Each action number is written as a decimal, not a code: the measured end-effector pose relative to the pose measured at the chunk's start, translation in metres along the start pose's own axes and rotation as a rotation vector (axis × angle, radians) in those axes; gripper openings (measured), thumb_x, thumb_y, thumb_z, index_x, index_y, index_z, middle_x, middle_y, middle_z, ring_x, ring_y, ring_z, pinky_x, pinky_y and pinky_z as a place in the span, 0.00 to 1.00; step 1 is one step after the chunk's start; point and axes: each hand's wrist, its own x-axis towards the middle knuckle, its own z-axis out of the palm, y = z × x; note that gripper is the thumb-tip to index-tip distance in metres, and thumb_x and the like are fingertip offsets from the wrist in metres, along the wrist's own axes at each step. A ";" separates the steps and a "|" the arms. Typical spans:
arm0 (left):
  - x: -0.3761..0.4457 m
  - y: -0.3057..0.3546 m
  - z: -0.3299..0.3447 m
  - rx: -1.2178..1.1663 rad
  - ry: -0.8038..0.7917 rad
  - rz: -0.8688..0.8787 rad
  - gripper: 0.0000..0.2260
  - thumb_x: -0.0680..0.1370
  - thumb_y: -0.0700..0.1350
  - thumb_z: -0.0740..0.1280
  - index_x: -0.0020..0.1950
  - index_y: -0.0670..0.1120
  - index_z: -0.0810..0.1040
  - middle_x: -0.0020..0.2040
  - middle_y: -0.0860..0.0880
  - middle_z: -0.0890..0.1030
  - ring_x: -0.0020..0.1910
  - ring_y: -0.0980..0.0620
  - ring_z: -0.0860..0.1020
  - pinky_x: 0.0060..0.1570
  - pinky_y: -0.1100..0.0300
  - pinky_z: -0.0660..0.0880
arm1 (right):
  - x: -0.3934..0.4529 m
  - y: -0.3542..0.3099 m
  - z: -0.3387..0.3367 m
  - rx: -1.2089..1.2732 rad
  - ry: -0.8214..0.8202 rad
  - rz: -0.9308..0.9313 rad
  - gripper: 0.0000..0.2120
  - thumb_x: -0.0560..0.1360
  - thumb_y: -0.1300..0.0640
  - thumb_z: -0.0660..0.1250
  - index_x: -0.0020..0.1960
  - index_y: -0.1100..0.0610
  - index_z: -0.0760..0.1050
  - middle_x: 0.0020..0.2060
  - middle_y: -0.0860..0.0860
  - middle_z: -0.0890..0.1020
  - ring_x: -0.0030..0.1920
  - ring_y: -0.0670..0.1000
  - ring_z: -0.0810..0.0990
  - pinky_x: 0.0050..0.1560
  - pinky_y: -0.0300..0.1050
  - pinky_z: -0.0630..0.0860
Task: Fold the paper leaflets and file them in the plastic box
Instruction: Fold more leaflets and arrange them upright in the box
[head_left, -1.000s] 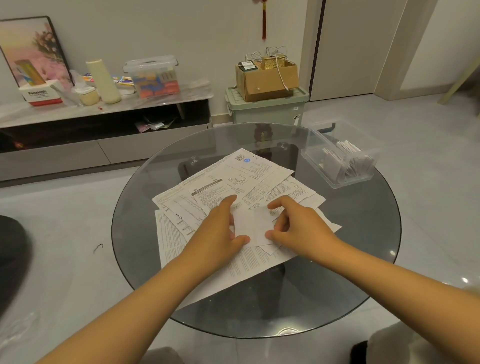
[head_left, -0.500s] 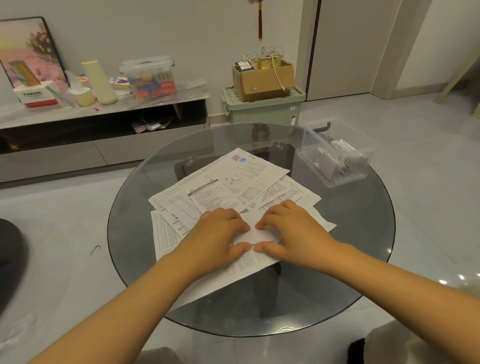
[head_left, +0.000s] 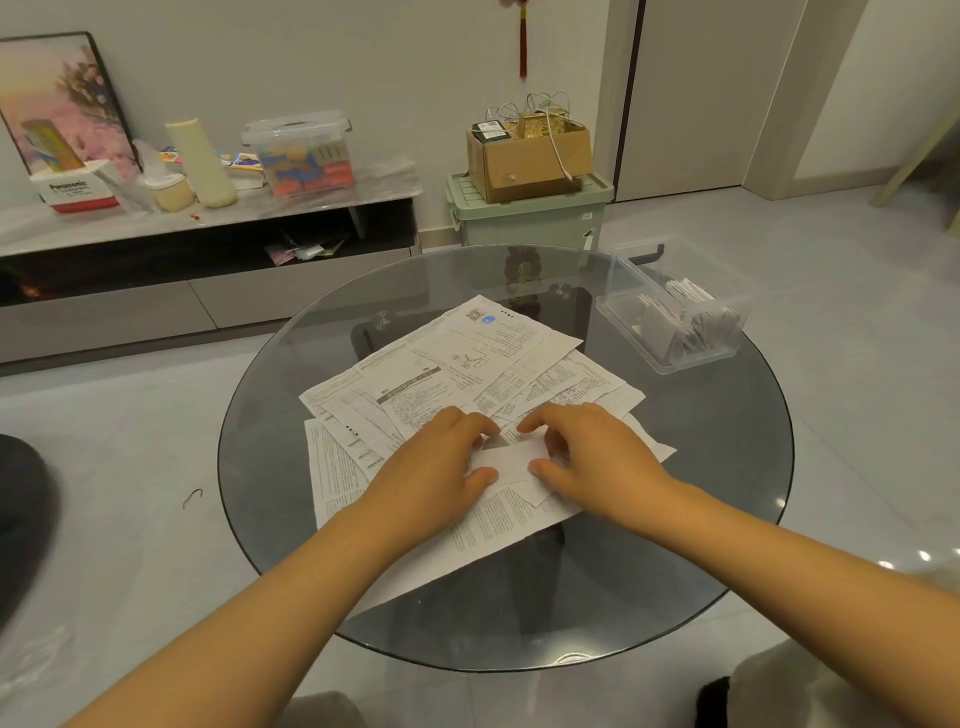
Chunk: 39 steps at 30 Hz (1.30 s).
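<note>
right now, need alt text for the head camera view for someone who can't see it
Two bare hands, the left hand and the right hand, pinch a small folded leaflet over a spread of printed leaflets on a round glass table. A clear plastic box holding folded leaflets sits at the table's far right edge.

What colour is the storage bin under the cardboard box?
Pale green, seen in the head view: the storage bin beneath the cardboard box.

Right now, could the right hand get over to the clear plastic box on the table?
Probably yes. The plastic box sits open-topped on the right hand's side of the glass table, with only bare glass between, though that hand currently pinches the folded leaflet.
</note>
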 end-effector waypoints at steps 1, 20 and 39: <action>0.000 -0.001 0.000 0.008 -0.011 -0.016 0.17 0.77 0.50 0.65 0.66 0.53 0.70 0.60 0.54 0.71 0.52 0.58 0.70 0.55 0.62 0.71 | 0.001 0.000 0.001 -0.025 -0.005 -0.006 0.17 0.75 0.51 0.65 0.64 0.47 0.71 0.50 0.46 0.75 0.53 0.47 0.71 0.53 0.41 0.69; 0.019 0.016 -0.015 -0.472 0.045 -0.239 0.07 0.73 0.43 0.72 0.44 0.52 0.74 0.38 0.54 0.79 0.37 0.58 0.77 0.43 0.63 0.73 | 0.007 0.006 -0.030 0.249 0.033 0.068 0.05 0.73 0.57 0.68 0.43 0.47 0.74 0.38 0.41 0.76 0.37 0.41 0.73 0.36 0.27 0.66; 0.123 0.082 -0.053 -0.973 0.022 -0.200 0.05 0.78 0.42 0.65 0.52 0.45 0.78 0.42 0.48 0.82 0.38 0.56 0.81 0.40 0.64 0.76 | 0.033 0.062 -0.095 -0.061 0.688 -0.151 0.06 0.69 0.54 0.69 0.42 0.53 0.83 0.35 0.46 0.82 0.39 0.50 0.76 0.38 0.39 0.72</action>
